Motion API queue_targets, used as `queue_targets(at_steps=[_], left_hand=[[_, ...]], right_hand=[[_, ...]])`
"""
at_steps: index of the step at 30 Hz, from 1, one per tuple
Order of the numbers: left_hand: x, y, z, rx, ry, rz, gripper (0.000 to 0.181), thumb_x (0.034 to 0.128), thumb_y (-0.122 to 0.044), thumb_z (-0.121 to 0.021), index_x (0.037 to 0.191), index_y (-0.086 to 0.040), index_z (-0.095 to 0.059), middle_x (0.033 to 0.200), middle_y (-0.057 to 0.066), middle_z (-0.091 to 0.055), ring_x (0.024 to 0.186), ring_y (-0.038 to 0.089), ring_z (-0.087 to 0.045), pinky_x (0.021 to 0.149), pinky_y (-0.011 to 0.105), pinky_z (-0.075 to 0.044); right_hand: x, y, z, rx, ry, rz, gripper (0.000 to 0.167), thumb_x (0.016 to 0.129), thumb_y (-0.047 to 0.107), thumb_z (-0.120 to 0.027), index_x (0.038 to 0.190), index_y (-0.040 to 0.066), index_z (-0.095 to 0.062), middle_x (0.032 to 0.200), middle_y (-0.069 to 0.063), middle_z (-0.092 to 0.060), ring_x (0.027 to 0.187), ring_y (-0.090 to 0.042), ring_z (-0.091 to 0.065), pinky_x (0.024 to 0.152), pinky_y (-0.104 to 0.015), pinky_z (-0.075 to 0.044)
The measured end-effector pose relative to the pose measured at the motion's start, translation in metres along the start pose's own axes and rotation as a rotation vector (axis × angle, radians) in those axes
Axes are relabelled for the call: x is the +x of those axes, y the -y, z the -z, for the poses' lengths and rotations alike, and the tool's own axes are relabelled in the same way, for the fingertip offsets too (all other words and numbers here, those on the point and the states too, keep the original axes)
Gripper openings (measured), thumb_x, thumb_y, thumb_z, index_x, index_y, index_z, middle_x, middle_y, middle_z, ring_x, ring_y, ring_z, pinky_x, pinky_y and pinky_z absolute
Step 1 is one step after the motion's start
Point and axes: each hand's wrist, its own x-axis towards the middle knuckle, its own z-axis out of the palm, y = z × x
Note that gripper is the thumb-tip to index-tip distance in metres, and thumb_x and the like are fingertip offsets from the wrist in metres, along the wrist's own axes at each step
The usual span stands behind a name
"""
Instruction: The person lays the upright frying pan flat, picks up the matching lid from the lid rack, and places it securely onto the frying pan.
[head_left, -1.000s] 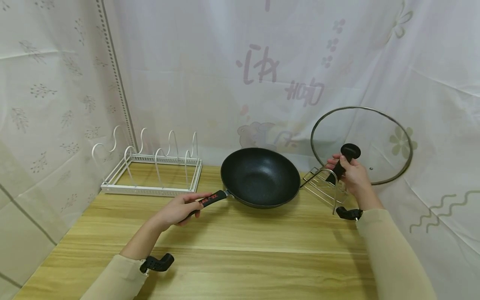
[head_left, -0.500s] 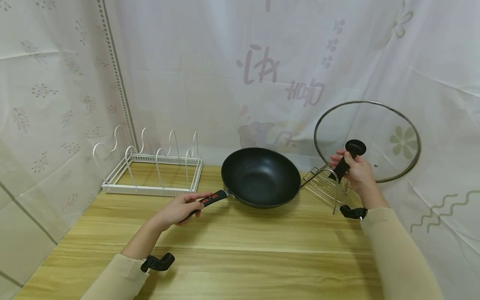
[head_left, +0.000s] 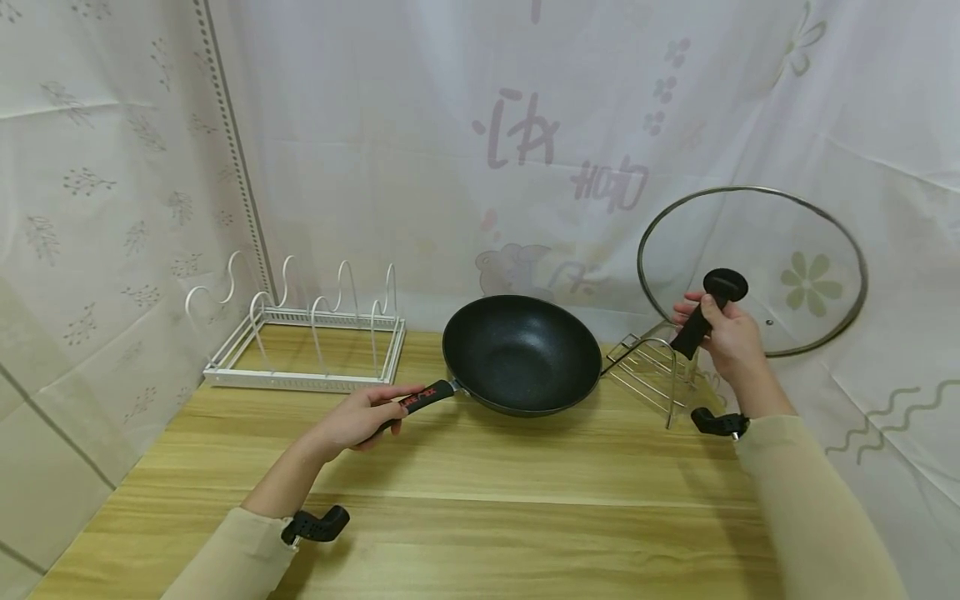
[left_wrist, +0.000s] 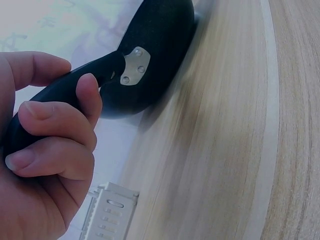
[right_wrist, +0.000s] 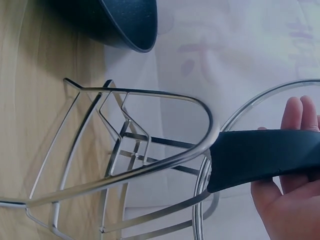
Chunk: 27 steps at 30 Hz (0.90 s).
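Note:
A black wok (head_left: 521, 354) rests on the wooden table, its inside facing up. My left hand (head_left: 360, 421) grips the wok's black handle (head_left: 426, 396), fingers curled round it in the left wrist view. At the right, my right hand (head_left: 731, 337) holds the black handle (right_wrist: 265, 155) of a glass lid (head_left: 753, 237) with a metal rim. The lid stands tilted nearly upright, above and behind a small metal wire rack (right_wrist: 150, 167). Its handle's lower end is close to the rack's arch; whether they touch, I cannot tell.
A white rack (head_left: 300, 383) with several curved dividers stands at the table's back left. Printed curtains (head_left: 420, 167) hang behind and at both sides. Bare wood of the table (head_left: 525, 533) lies in front of the wok.
My right hand has moved up and to the right with the lid, away from the wok and the wire rack. The left hand and the wok have hardly moved.

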Motion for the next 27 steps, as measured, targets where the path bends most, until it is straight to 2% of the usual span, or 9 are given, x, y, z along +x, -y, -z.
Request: queue_targets(at_steps=[13,19,27], left_hand=[[-0.001,-0.001,0.0,0.007,-0.004,0.006,0.053,0.1084,-0.018,-0.061,0.161,-0.017,-0.058,0.083,0.007,-0.064,0.046,0.01,-0.034,0.044,0.023,-0.031],[-0.001,-0.001,0.0,-0.005,0.001,0.004,0.053,0.1091,-0.017,-0.059,0.162,-0.018,-0.056,0.083,0.006,-0.063,0.046,0.009,-0.034,0.044,0.023,-0.031],[-0.001,-0.002,-0.001,-0.012,0.01,0.006,0.053,0.1098,-0.017,-0.059,0.163,-0.017,-0.056,0.084,0.005,-0.063,0.045,0.009,-0.034,0.044,0.022,-0.03]], right_hand=[[-0.004,0.011,-0.007,-0.058,-0.001,0.059,0.026,0.114,0.027,-0.055,0.124,0.01,-0.073,0.096,0.0,-0.082,0.088,-0.014,-0.081,0.08,-0.027,-0.067],[-0.007,0.016,-0.019,-0.006,-0.01,0.079,0.028,0.112,0.027,-0.058,0.125,0.008,-0.075,0.093,-0.003,-0.077,0.081,-0.016,-0.079,0.08,-0.028,-0.067],[-0.013,0.019,-0.034,0.036,0.009,0.059,0.033,0.111,0.03,-0.06,0.129,0.006,-0.073,0.093,-0.005,-0.071,0.078,-0.018,-0.075,0.08,-0.031,-0.067]])
